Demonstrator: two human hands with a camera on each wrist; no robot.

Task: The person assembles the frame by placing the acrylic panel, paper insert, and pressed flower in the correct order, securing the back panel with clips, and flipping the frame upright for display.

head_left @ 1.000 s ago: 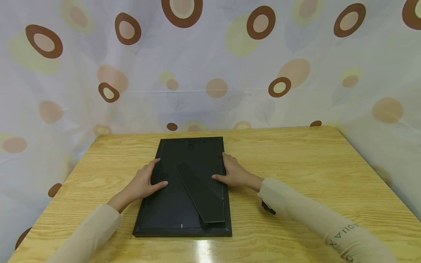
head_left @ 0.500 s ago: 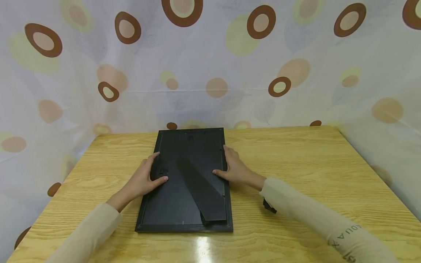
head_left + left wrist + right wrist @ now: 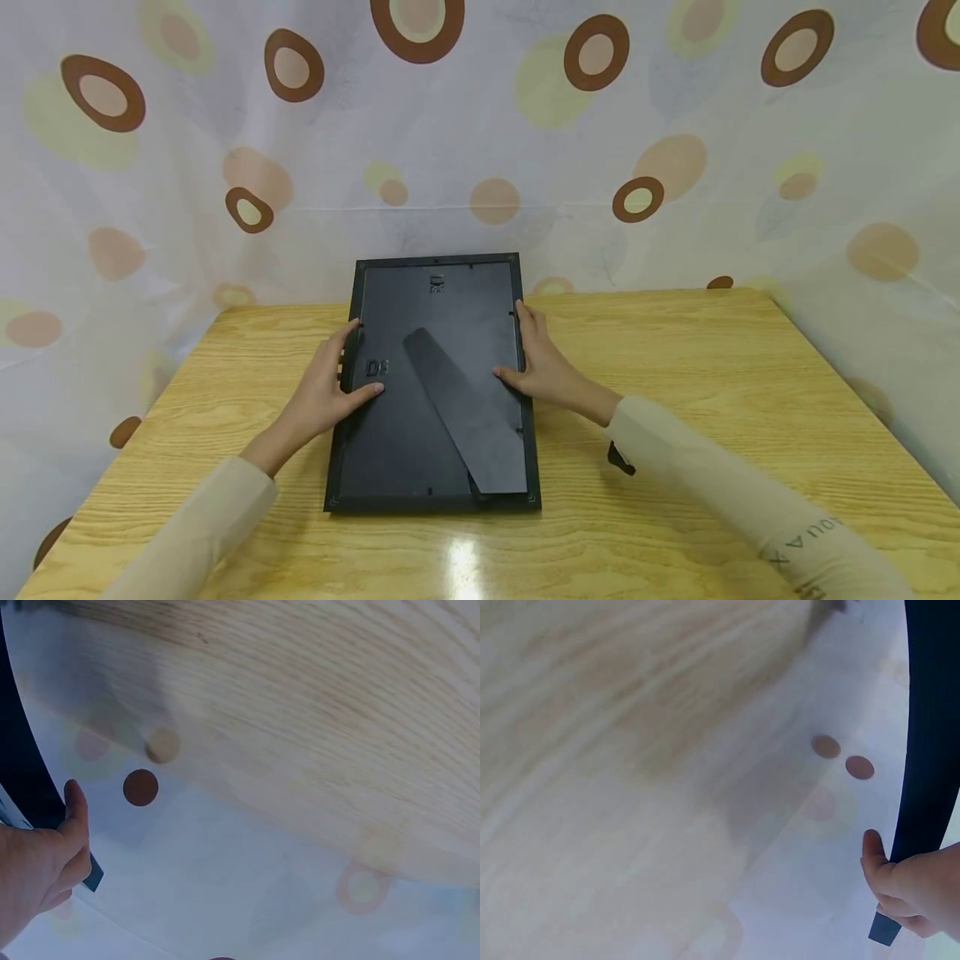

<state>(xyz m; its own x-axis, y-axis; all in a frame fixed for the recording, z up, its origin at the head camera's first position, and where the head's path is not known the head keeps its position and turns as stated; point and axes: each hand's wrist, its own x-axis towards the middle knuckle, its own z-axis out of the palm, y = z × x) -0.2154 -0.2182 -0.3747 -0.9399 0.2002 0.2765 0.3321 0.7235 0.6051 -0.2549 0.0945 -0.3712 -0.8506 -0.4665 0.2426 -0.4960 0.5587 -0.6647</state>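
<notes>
A black picture frame [image 3: 397,450] stands tilted in the head view, its back toward me. Its stand [image 3: 472,417] lies slantwise against the backing, and small metal hangers show at the top and left. My left hand [image 3: 322,392] grips the left edge, thumb on the back and fingers round the side. On the opposite edge my right hand [image 3: 551,367] holds it the same way. Each wrist view shows fingers wrapped round the dark side of the frame: the left hand [image 3: 45,862] in one, the right hand [image 3: 911,889] in the other. The frame's front is hidden.
The wooden table [image 3: 712,375] spreads out on both sides of the frame. Behind and beside it hangs a pale curtain [image 3: 450,125] printed with brown and peach ovals. A small black object [image 3: 620,458] shows under the right sleeve.
The frame's top edge has risen and it leans more upright, its lower edge shifting slightly away and to the right. Both hands have moved up with it, keeping their hold.
</notes>
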